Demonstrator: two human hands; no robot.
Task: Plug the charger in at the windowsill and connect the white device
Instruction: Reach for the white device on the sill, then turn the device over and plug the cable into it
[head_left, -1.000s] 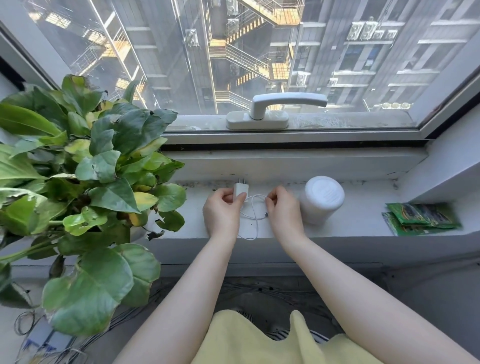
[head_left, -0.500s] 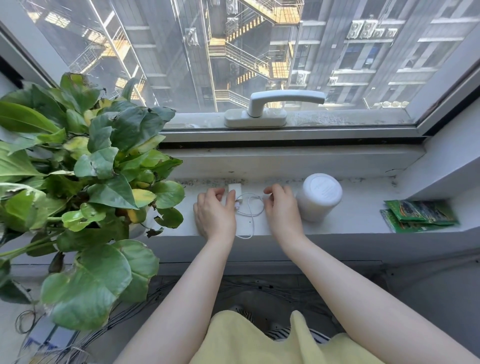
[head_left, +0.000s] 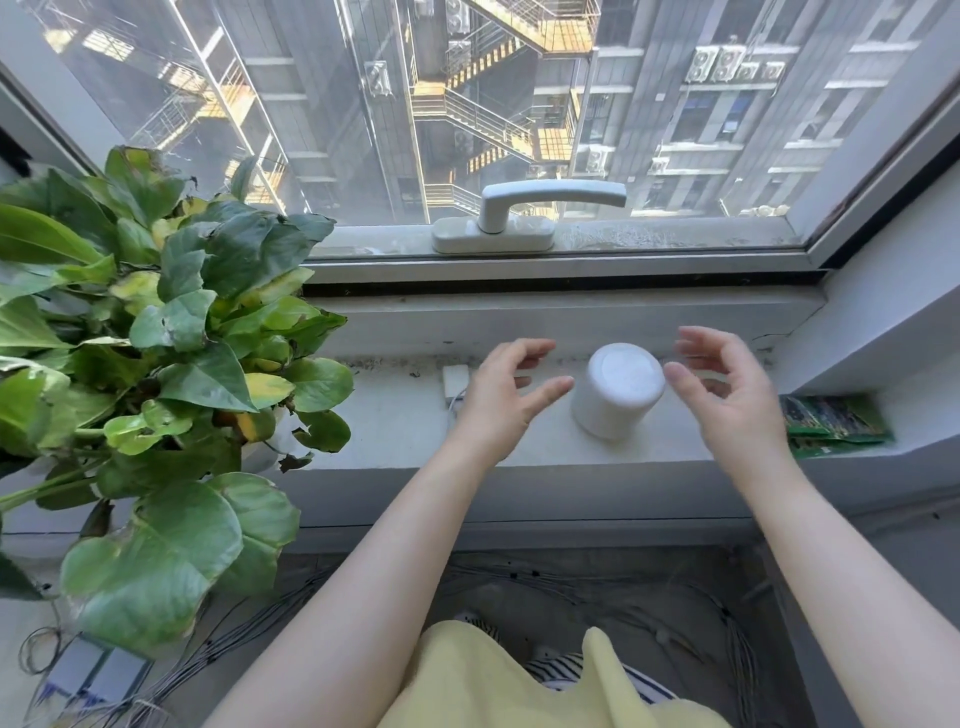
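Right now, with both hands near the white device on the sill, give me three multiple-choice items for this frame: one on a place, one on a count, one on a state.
1. Where does the charger lie?
A. On the windowsill, left of the left hand
B. On top of the white device
C. On the green packets

2. How many hands touch the white device?
A. Two
B. One
C. None

3. How does the white device stand?
A. Tipped on its side
B. Upright on the windowsill
C. Lifted off the sill

Answers:
1 A: the charger sits on the windowsill beside the left hand, between it and the plant.
2 C: the left hand and right hand are open on either side, with gaps showing.
3 B: its rounded top faces up and its base rests on the sill.
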